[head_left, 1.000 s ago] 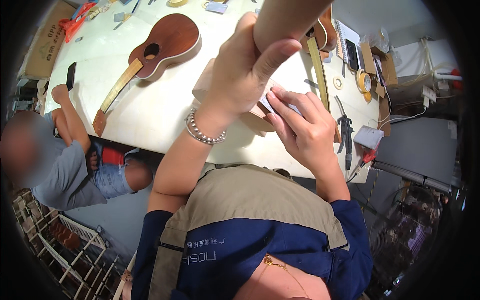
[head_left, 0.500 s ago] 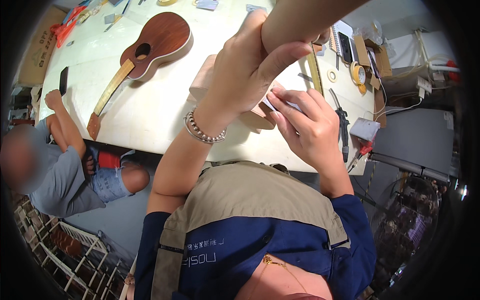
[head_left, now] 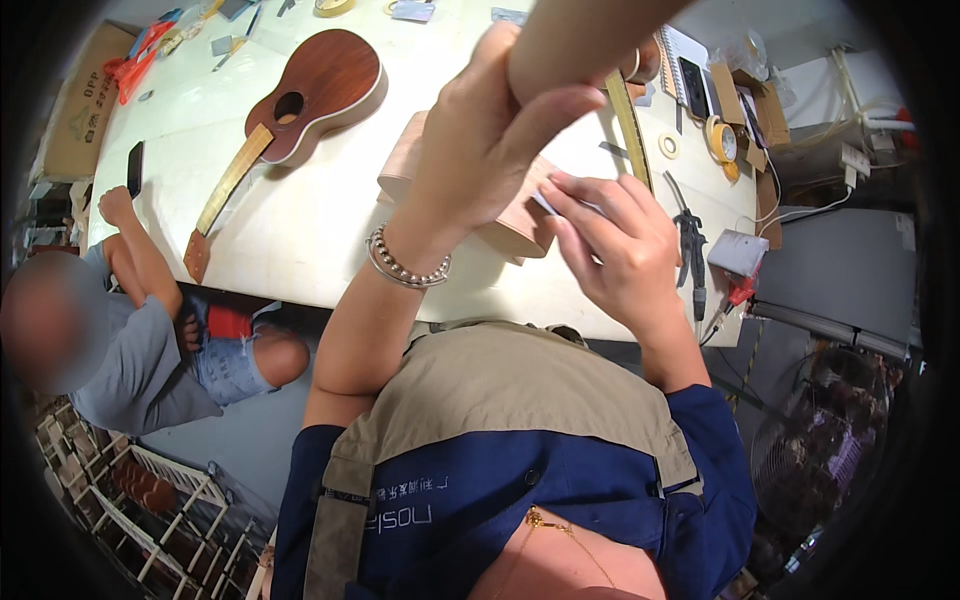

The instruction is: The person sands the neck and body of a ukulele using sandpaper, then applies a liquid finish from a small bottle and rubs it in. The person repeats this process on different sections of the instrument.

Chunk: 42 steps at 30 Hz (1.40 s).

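My left hand (head_left: pixel 470 150) is closed around the smooth brown neck (head_left: pixel 590 40) of an unfinished ukulele, which slants up toward the far right. The pale, bare wooden body (head_left: pixel 518 226) of this ukulele shows below and beside my wrist; my hand covers its middle. To the right, my right hand (head_left: pixel 625 240) pinches a small pale grey sheet of sandpaper (head_left: pixel 543 203) between thumb and fingers, at the body's right side. Whether the sheet touches the wood I cannot tell. A finished red-brown ukulele (head_left: pixel 325 85) lies on the white table (head_left: pixel 300 230) at the left.
A seated person (head_left: pixel 150 340) leans an arm on the table's left edge beside a phone (head_left: pixel 135 168). At the right lie a black tool with a cable (head_left: pixel 690 245), tape rolls (head_left: pixel 720 142), a notebook (head_left: pixel 685 50) and a fretboard (head_left: pixel 628 130). A fan (head_left: pixel 820 430) stands lower right.
The neck and my left hand have shifted slightly left, uncovering more of the body's right side. My right hand keeps its pinch on the sandpaper. The table's side objects appear slightly shifted right.
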Each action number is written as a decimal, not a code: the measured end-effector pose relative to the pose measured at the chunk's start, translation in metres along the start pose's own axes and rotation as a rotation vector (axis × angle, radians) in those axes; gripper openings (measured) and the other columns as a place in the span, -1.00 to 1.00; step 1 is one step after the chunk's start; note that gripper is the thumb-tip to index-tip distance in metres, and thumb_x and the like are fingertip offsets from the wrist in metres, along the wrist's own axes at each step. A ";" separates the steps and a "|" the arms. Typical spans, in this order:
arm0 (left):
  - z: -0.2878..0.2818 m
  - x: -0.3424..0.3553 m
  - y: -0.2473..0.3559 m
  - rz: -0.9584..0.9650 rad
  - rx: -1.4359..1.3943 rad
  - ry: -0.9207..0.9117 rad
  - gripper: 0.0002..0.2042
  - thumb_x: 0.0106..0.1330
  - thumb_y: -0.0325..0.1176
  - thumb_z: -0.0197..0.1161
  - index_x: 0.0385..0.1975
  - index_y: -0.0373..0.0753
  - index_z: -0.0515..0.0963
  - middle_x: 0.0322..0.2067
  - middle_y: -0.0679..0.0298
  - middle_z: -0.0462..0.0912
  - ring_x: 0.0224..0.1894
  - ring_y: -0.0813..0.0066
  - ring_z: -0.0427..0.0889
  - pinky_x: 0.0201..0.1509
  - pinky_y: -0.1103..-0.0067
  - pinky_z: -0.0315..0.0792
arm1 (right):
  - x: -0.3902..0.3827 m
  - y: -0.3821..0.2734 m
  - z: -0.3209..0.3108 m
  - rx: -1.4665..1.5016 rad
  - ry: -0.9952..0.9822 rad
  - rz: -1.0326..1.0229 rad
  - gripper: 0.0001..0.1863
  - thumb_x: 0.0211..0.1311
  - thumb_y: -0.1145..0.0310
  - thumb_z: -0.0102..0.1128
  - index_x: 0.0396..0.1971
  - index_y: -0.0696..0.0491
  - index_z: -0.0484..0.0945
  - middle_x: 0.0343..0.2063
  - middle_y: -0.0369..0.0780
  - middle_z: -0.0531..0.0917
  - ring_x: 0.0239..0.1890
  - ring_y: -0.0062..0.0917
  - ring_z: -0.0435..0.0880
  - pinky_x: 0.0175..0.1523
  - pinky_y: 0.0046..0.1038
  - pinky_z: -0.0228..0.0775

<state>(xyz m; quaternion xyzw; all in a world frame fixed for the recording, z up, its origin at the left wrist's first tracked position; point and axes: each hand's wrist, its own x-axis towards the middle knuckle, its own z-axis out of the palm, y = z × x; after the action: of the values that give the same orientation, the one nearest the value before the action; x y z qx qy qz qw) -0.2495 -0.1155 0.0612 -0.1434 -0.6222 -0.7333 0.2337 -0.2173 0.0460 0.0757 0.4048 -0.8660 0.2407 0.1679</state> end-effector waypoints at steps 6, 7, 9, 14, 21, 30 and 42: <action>-0.004 -0.002 0.001 -0.043 0.016 -0.048 -0.62 0.17 -0.12 0.29 -0.39 -0.34 0.39 -0.61 0.35 0.38 -0.58 0.67 0.34 -0.52 0.69 0.27 | 0.008 0.008 0.014 -0.015 0.101 -0.063 -0.73 -0.21 0.49 0.31 -0.37 0.10 0.63 -0.39 -0.32 0.61 -0.54 -0.51 0.43 -0.45 -0.53 0.34; -0.005 -0.003 0.002 -0.037 -0.014 -0.022 -0.63 0.17 -0.12 0.29 -0.39 -0.34 0.38 -0.61 0.35 0.37 -0.58 0.67 0.34 -0.53 0.68 0.26 | 0.003 0.009 0.010 -0.001 0.079 -0.061 -0.73 -0.20 0.49 0.31 -0.36 0.10 0.63 -0.39 -0.31 0.61 -0.53 -0.51 0.44 -0.45 -0.52 0.34; -0.004 -0.004 0.003 -0.026 -0.089 0.024 -0.63 0.17 -0.13 0.29 -0.39 -0.34 0.38 -0.63 0.35 0.35 -0.60 0.67 0.33 -0.54 0.67 0.26 | -0.002 0.015 0.005 0.027 0.049 -0.058 -0.72 -0.19 0.48 0.30 -0.34 0.11 0.63 -0.38 -0.32 0.61 -0.51 -0.50 0.45 -0.43 -0.51 0.35; -0.001 -0.005 0.001 -0.004 -0.044 -0.038 -0.65 0.19 -0.15 0.28 -0.33 -0.34 0.40 -0.53 0.35 0.44 -0.54 0.70 0.36 -0.49 0.70 0.28 | 0.007 0.017 0.009 0.039 0.070 -0.093 -0.73 -0.20 0.51 0.31 -0.35 0.10 0.64 -0.37 -0.31 0.62 -0.52 -0.50 0.45 -0.41 -0.52 0.36; -0.004 -0.006 0.001 -0.109 -0.070 -0.090 -0.60 0.28 -0.14 0.15 -0.11 -0.36 0.30 -0.37 0.32 0.46 -0.39 0.68 0.47 -0.25 0.63 0.50 | 0.012 0.018 0.011 0.029 0.074 -0.107 -0.74 -0.17 0.52 0.30 -0.35 0.10 0.64 -0.40 -0.29 0.62 -0.51 -0.49 0.46 -0.36 -0.50 0.36; -0.009 -0.014 -0.003 -0.112 -0.112 -0.059 -0.64 0.31 -0.17 0.11 -0.13 -0.35 0.30 -0.28 0.27 0.45 -0.31 0.64 0.49 -0.21 0.59 0.52 | 0.002 0.006 0.011 0.049 0.064 -0.107 -0.68 -0.25 0.48 0.34 -0.35 0.11 0.62 -0.32 -0.29 0.62 -0.57 -0.51 0.41 -0.46 -0.51 0.32; -0.004 -0.005 -0.004 -0.080 -0.085 -0.083 -0.62 0.30 -0.18 0.14 -0.11 -0.36 0.28 -0.38 0.31 0.44 -0.40 0.67 0.45 -0.27 0.63 0.48 | 0.004 0.006 0.013 0.039 0.096 -0.102 -0.69 -0.29 0.49 0.35 -0.38 0.15 0.59 -0.38 -0.28 0.59 -0.55 -0.49 0.43 -0.46 -0.49 0.33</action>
<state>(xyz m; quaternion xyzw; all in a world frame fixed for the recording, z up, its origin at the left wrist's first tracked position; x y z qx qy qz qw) -0.2473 -0.1180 0.0543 -0.1587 -0.6048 -0.7612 0.1720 -0.2255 0.0396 0.0653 0.4396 -0.8303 0.2678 0.2134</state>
